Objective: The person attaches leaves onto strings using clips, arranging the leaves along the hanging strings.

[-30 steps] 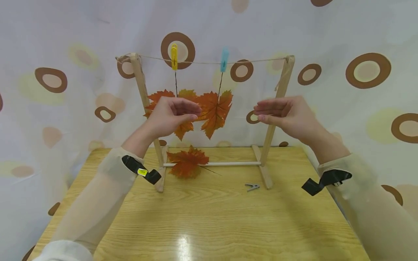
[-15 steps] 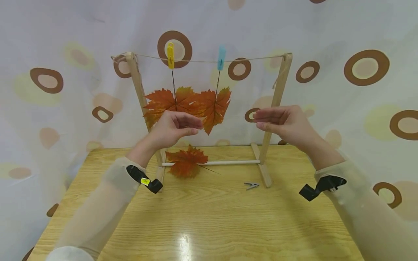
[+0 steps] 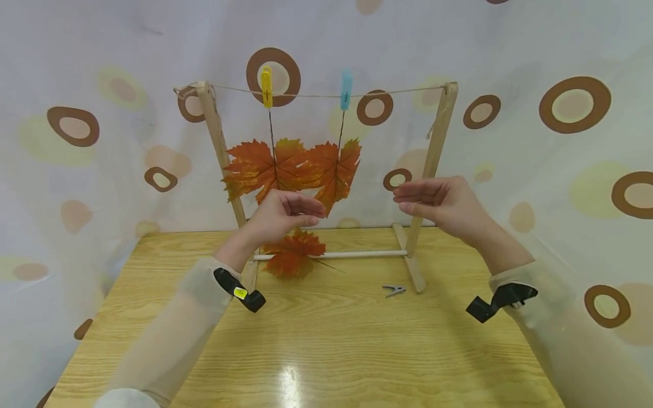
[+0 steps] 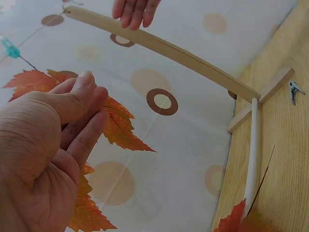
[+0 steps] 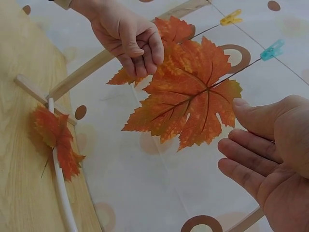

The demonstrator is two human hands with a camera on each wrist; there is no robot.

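My left hand [image 3: 285,215] hovers in the air, fingers loosely bent and holding nothing, in front of two hanging orange maple leaves. One leaf [image 3: 252,167] hangs by its stem from a yellow clothespin [image 3: 267,88]; the other leaf [image 3: 334,170] hangs from a light blue clothespin [image 3: 346,90]. Both pins grip a string [image 3: 395,92]. To the right, my right hand [image 3: 444,205] is raised before the right post, also holding nothing. Below, a third maple leaf [image 3: 292,258] lies across the white rod, partly behind the left hand. A grey clothespin [image 3: 394,290] lies on the table.
A wooden stand [image 3: 440,136] carries the string between two posts, with a white rod [image 3: 362,255] joining its feet. It stands near the back of the wooden table [image 3: 326,340]. Behind hangs a pale curtain [image 3: 530,45] with brown ring patterns.
Both hands have sunk lower, the left one also shifting a little to the right, uncovering more of the left hanging leaf. Leaves and clothespins stay in their places.
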